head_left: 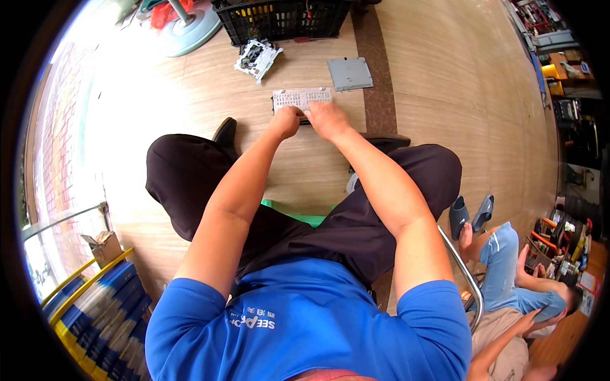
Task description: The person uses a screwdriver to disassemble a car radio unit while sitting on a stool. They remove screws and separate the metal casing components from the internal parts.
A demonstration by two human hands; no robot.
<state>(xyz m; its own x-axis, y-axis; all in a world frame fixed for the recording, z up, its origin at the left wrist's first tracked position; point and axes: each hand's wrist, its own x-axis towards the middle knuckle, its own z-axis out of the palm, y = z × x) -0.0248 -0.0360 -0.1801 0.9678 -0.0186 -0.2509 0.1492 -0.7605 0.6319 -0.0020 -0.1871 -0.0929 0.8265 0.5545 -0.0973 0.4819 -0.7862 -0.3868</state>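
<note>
In front of my feet is a flat device with a pale grey, slotted metal plate (pixel 293 96) on top and a dark edge below. My left hand (pixel 287 122) is closed at its near edge, the fingers curled and mostly hidden. Beside it my right hand (pixel 326 119) grips the near right side, with its fingers over the plate. Just beyond, a white and black plastic mechanism frame (pixel 257 60) lies on the floor. A flat grey metal cover (pixel 351 73) lies to the right of it.
A black plastic crate (pixel 279 24) stands at the far side, beside a round pale stand base (pixel 190 35). A yellow rack of blue boxes (pixel 114 298) is at the lower left. To the right are slippers (pixel 470 214) and another person sitting (pixel 508 286), with cluttered shelves beyond.
</note>
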